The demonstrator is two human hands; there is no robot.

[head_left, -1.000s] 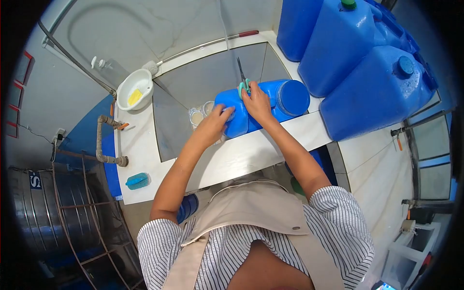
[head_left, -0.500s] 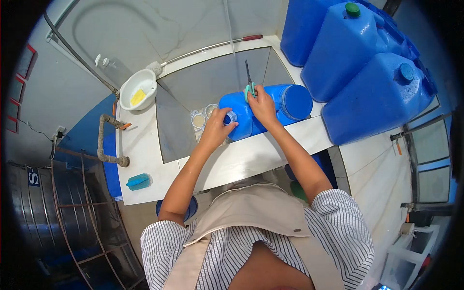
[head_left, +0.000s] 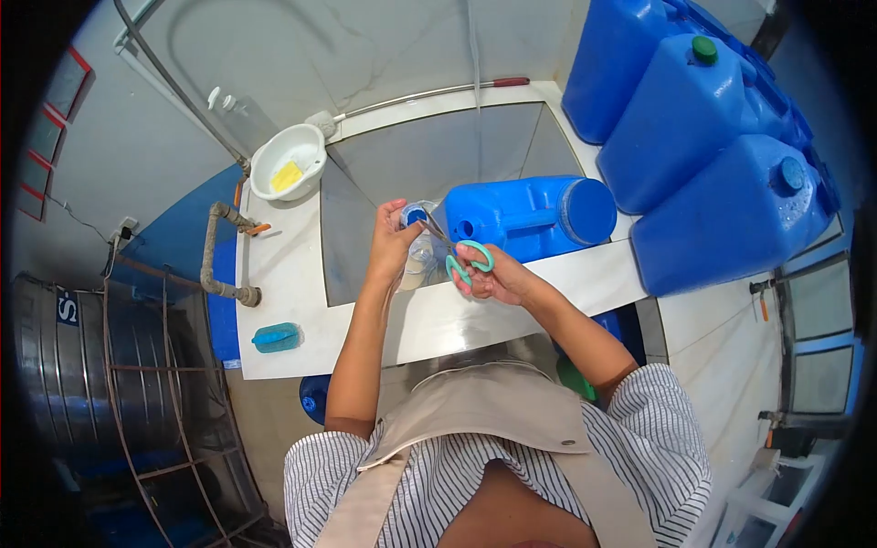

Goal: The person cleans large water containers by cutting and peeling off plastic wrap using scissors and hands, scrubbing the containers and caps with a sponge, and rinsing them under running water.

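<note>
My left hand (head_left: pixel 393 239), fingers curled, pinches a small round blue cap (head_left: pixel 416 217) over the sink. Scissors with mint-green handles (head_left: pixel 471 262) are in my right hand (head_left: pixel 496 278), their blades pointing up-left to the cap's edge; whether they touch it I cannot tell. Just right of the cap a blue water jug (head_left: pixel 516 196) lies on its side, its small spout facing me and its wide lid (head_left: pixel 587 215) to the right. Below my left hand, clear round plastic items (head_left: pixel 420 260) are partly hidden in the sink.
Several large blue jugs (head_left: pixel 722 215) stand along the right. A white basin (head_left: pixel 309 155) with a yellow sponge (head_left: pixel 287 175) sits at the sink's back left corner. A teal brush (head_left: pixel 276 337) lies on the front left counter, near a pipe tap (head_left: pixel 212 247). A long-handled brush (head_left: pixel 420 103) lies behind the sink.
My left hand has moved off the jug's spout to the left, now with the blue cap. My right hand came down from the jug, and the scissors swung from upward to up-left, toward the cap.
</note>
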